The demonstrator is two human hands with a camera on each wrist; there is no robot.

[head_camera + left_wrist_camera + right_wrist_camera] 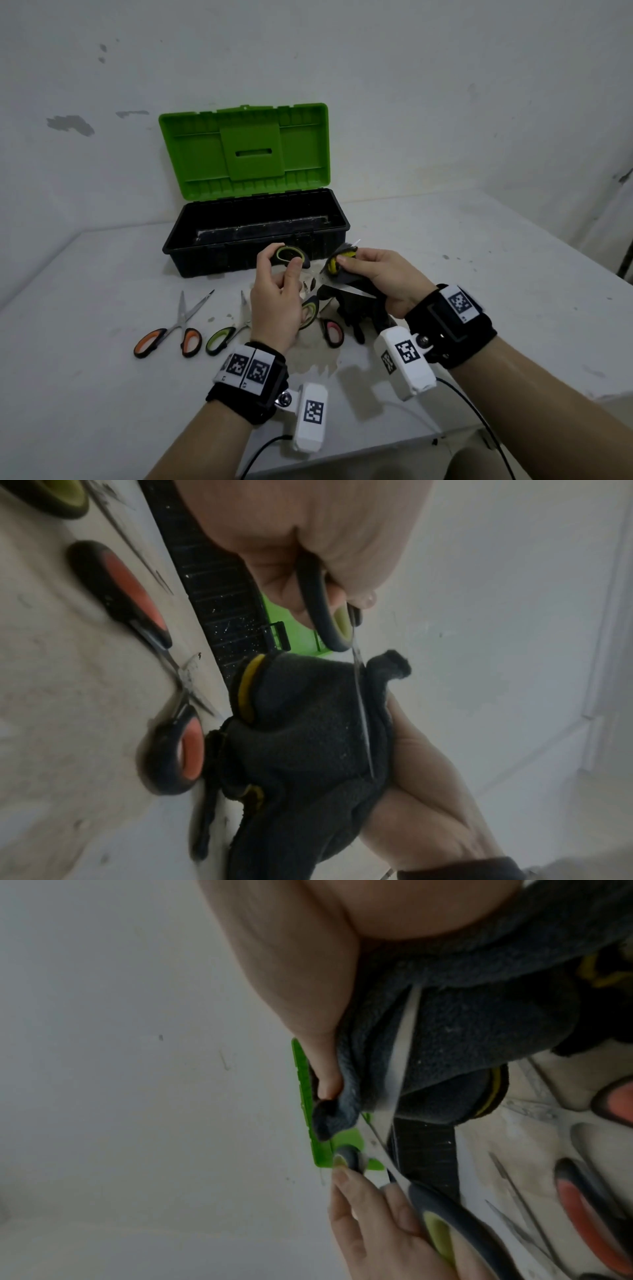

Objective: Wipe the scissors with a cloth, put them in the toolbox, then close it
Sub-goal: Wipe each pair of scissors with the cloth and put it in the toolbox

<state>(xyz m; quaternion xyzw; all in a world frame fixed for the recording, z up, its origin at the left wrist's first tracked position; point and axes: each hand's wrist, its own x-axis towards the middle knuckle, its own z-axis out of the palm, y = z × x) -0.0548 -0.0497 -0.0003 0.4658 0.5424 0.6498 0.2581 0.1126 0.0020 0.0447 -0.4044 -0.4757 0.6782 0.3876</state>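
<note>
Green-handled scissors, gripped by the left hand, have a blade pinched in the cloth by the right hand; wiping underway, toolbox open and empty.

Toolbox at table's far edge, against wall, lid upright behind box. Hands before toolbox, above table: left hand left, on held scissors' handles; right hand right, with cloth round blades. Three more scissors on table nearer front: one pair leftmost, second right of it, third under hands.
</note>
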